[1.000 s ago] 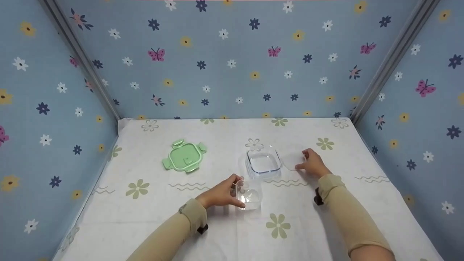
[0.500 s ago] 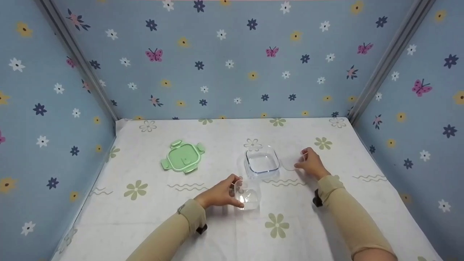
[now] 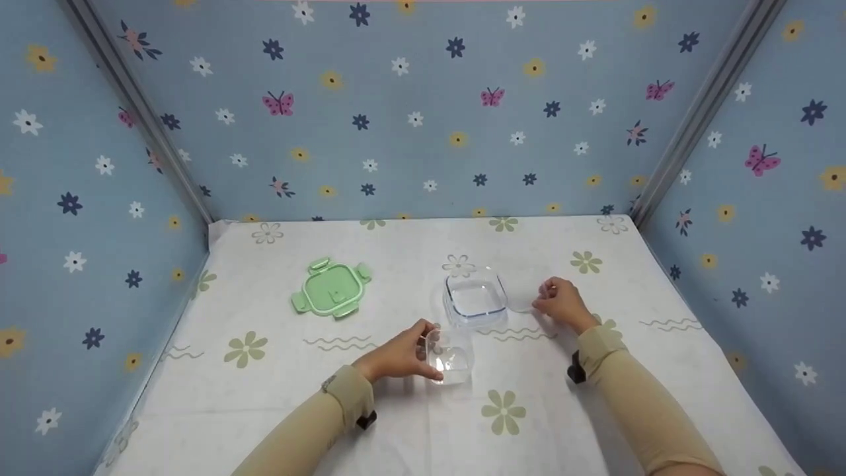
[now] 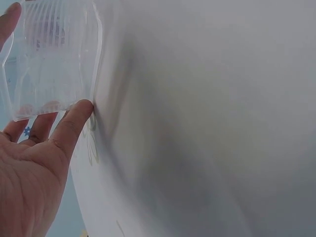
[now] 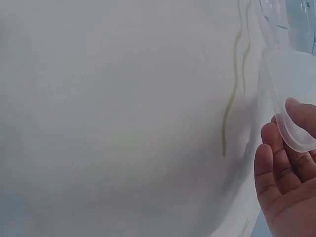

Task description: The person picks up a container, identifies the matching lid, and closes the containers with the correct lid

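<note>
My left hand [image 3: 400, 354] grips a small clear plastic container [image 3: 451, 357] at the front middle, thumb on its near side and fingers on its far side. In the left wrist view, ribs show on the wall of this plastic container [image 4: 49, 64]. My right hand [image 3: 565, 305] pinches the corner of a translucent plastic lid [image 3: 522, 299]. The right wrist view has the thumb on top of the lid [image 5: 296, 84] and fingers beneath it. Just left of the lid stands a square glass food container [image 3: 477, 314] with a blue-looking rim, its top uncovered.
A green snap lid [image 3: 335, 291] with side flaps lies at the left of the table. White cloth [image 3: 198, 436] with green flowers and wavy lines covers the table. Patterned blue walls [image 3: 423, 152] enclose the back and both sides.
My right hand has shifted slightly left with the translucent lid, which now sits closer to the glass container. The left hand keeps its grip on the plastic container. The head view has drifted slightly.
</note>
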The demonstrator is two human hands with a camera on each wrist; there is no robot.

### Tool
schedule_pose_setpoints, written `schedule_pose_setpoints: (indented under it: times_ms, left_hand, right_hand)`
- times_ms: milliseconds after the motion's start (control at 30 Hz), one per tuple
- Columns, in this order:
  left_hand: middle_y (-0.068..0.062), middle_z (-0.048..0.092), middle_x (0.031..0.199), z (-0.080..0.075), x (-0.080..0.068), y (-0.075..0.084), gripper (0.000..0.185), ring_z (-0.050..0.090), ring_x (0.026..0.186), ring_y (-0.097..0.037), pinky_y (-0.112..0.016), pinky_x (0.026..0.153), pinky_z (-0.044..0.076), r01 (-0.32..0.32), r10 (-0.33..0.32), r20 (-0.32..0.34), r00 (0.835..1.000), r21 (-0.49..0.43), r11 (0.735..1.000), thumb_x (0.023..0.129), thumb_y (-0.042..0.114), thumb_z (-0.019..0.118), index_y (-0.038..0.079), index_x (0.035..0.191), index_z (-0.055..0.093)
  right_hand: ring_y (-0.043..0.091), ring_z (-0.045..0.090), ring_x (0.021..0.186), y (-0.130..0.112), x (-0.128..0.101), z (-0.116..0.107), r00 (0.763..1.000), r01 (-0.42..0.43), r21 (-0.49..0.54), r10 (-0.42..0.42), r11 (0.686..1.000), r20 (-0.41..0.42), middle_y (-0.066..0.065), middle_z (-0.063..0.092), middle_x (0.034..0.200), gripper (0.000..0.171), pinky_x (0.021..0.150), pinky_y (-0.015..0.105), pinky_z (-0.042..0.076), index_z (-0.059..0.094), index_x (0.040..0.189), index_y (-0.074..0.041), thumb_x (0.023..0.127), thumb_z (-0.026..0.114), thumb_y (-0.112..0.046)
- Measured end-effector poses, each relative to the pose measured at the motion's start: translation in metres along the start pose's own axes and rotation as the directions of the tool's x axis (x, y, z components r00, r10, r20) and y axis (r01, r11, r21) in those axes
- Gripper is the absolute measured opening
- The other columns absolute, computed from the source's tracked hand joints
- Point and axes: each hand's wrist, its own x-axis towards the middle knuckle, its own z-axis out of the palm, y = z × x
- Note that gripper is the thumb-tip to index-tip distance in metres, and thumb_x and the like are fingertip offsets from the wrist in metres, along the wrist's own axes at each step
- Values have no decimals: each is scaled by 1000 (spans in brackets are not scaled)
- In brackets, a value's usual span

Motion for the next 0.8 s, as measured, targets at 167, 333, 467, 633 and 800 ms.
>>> schedule_pose_setpoints:
  times_ms: [167,333,467,633,800]
  left_hand:
    - [-18,57,149,0,0,-1,90,58,139,-36,-50,118,51,6,-6,-3,1000,14,1000,82,27,97,3,150,44]
    - [-19,57,149,1,0,-2,89,58,140,-37,-50,119,51,0,0,-1,1000,-3,1000,82,23,97,1,150,43]
    - [-19,57,148,2,0,-2,87,58,140,-37,-51,118,52,-1,1,-8,1000,0,1000,82,21,96,1,149,43]
    - [-18,55,153,3,-1,-2,83,55,144,-38,-50,120,50,16,-16,-14,1000,-3,1000,83,23,96,4,147,45]
    - [-20,53,154,4,-2,-2,85,54,145,-39,-51,121,49,18,-19,-14,1000,-23,1000,84,21,95,3,149,43]
  right_hand:
    - [17,63,88,0,-1,0,1000,-13,6,13,1000,11,6,64,98,19,74,25,54,61,110,-3,99,75,-5]
    - [16,65,87,-2,-3,1,1000,-6,36,6,999,2,7,66,97,16,72,23,57,62,108,-2,98,74,-3]
    - [15,69,88,-4,-4,2,1000,5,53,-5,999,-5,7,69,95,13,72,22,59,63,104,-2,98,74,-2]
    - [15,74,89,-5,-5,1,999,37,80,-37,996,-8,9,72,95,9,73,21,61,64,104,1,99,72,0]
    - [14,73,84,-7,-7,0,997,78,95,-76,992,-27,11,73,95,6,71,20,59,65,102,4,100,70,1]
